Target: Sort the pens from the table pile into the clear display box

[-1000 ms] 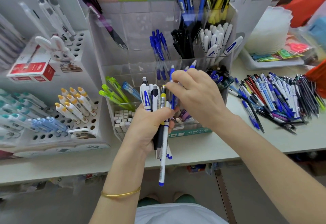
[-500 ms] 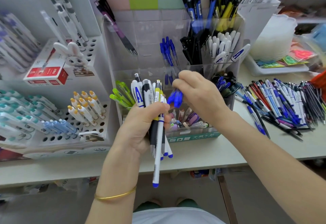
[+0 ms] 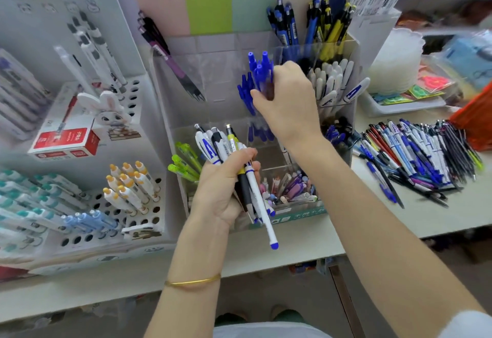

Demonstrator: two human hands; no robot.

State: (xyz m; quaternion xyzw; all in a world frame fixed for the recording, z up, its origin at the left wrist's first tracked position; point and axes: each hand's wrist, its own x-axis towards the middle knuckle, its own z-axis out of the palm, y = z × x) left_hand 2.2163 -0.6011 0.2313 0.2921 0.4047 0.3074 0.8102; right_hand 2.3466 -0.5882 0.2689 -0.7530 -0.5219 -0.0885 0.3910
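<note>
Blue pens (image 3: 262, 67) | raised by right hand (image 3: 288, 103) | seemingly entering display box (image 3: 213, 71)

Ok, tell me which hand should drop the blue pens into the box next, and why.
Right. The right hand holds the blue pens over the blue-pen slot of the clear display box; the left hand is full, gripping a mixed bundle.

Your left grip (image 3: 221, 191), right grip (image 3: 290, 103): bare. Left forearm (image 3: 186, 303), right forearm (image 3: 372, 218): bare as far as frame shows. Thin gold bangle (image 3: 192, 282) round your left wrist, plain and narrow. White sleeve (image 3: 471, 324) edge on your right upper arm. White top (image 3: 266, 332) at your waist. Green shoe toes (image 3: 286, 314) below, blurred.
</note>
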